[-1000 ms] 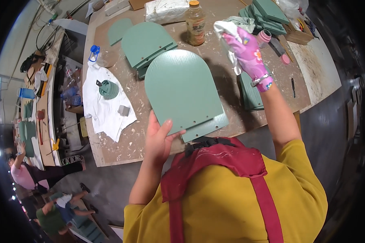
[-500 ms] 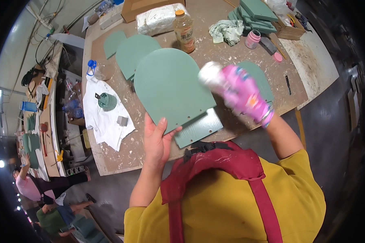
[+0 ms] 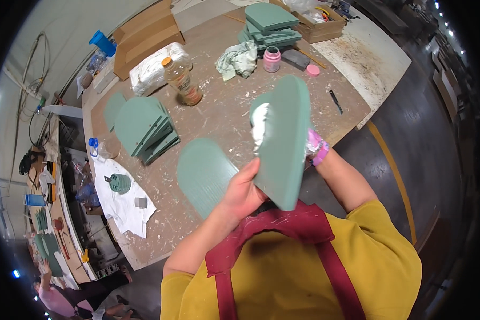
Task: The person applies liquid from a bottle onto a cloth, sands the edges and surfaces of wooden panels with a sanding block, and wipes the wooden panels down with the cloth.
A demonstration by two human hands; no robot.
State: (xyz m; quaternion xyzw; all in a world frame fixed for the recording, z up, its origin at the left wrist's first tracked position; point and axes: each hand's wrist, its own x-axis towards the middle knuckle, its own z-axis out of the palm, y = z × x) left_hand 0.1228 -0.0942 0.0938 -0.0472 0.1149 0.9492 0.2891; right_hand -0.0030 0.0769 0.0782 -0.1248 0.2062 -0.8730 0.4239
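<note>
A green arched board (image 3: 285, 141) stands tilted, nearly edge-on, above the table in front of my chest. My left hand (image 3: 245, 189) grips its lower left edge, thumb on the near face. My right hand (image 3: 316, 145), in a pink patterned glove, is behind the board; only its cuff side shows at the right edge. A white cloth wad (image 3: 260, 126) sticks out past the board's left side, seemingly in the right hand, whose fingers are hidden. Another green arched board (image 3: 205, 173) lies flat beside my left hand. Part of a further green board (image 3: 258, 104) shows behind the held one.
Left on the table (image 3: 213, 120) are stacked green boards (image 3: 138, 125), a bottle (image 3: 184, 82) and a white cloth (image 3: 128, 210) bearing a green pot (image 3: 118, 183). Farther back are a crumpled rag (image 3: 237, 60), a pink jar (image 3: 272, 60) and more boards (image 3: 272, 21). A knife (image 3: 335, 101) lies right.
The held board has turned from facing up to nearly edge-on and moved right. My gloved right hand has gone from beside it to behind it. The view has swung right.
</note>
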